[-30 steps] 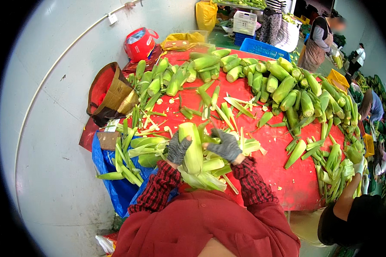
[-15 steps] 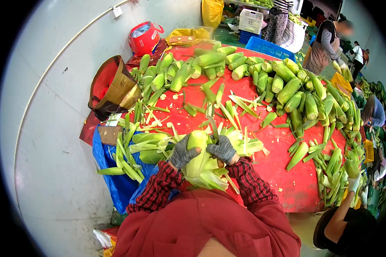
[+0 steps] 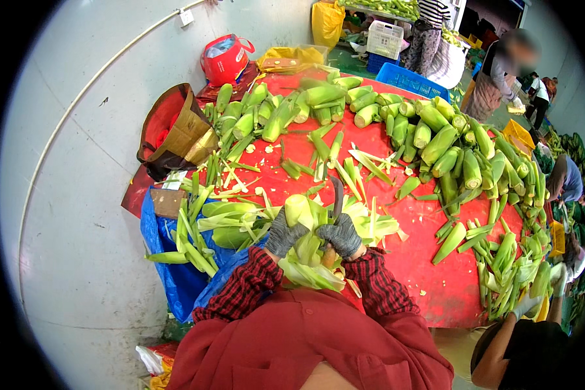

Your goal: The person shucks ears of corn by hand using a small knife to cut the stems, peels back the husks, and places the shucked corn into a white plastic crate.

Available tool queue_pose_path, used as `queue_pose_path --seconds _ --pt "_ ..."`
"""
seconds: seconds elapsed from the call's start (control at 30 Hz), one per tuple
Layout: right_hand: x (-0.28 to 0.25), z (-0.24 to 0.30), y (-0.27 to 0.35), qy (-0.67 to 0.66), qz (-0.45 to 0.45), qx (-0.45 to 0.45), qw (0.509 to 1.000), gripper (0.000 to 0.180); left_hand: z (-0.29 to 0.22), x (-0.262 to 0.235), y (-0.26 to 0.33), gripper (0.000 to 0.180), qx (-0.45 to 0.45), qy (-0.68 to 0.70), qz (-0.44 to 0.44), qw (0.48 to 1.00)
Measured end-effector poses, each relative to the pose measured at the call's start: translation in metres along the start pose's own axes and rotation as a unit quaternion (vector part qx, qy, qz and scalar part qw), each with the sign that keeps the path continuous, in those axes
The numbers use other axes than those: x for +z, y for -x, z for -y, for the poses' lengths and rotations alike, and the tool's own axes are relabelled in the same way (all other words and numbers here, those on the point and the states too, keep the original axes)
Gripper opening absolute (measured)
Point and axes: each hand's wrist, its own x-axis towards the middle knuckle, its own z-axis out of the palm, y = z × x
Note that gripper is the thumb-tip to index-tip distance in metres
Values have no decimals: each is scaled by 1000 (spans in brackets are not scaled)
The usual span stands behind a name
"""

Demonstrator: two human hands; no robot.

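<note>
Corn ear [image 3: 300, 214]: at 6 o'clock on the red worktop [image 3: 429, 260], tip up, steadied for cutting.
Left hand [image 3: 285, 233]: gloved grip clasped round the ear's side.
Right hand [image 3: 340, 237]: grip clenched on a knife [image 3: 336, 195], blade pointing to 12 o'clock.
Husks [image 3: 234, 218]: heaped at 9 o'clock.
Forearms: bent inward, close together.

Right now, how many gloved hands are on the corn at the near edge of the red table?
2: the left hand grips the corn ear; the right hand holds a knife beside it. Another person's hand works at the right.
</note>
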Motion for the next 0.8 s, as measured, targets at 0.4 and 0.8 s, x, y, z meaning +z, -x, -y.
queue_pose_path --seconds 0.4,0.8 --pt "-121 -21 3 -211 -290 -29 933 11 32 -67 -16 45 20 273 -175 946" --pt "4 17 -7 250 -95 -205 942 37 -32 9 -2 63 95 -268 -122 951"
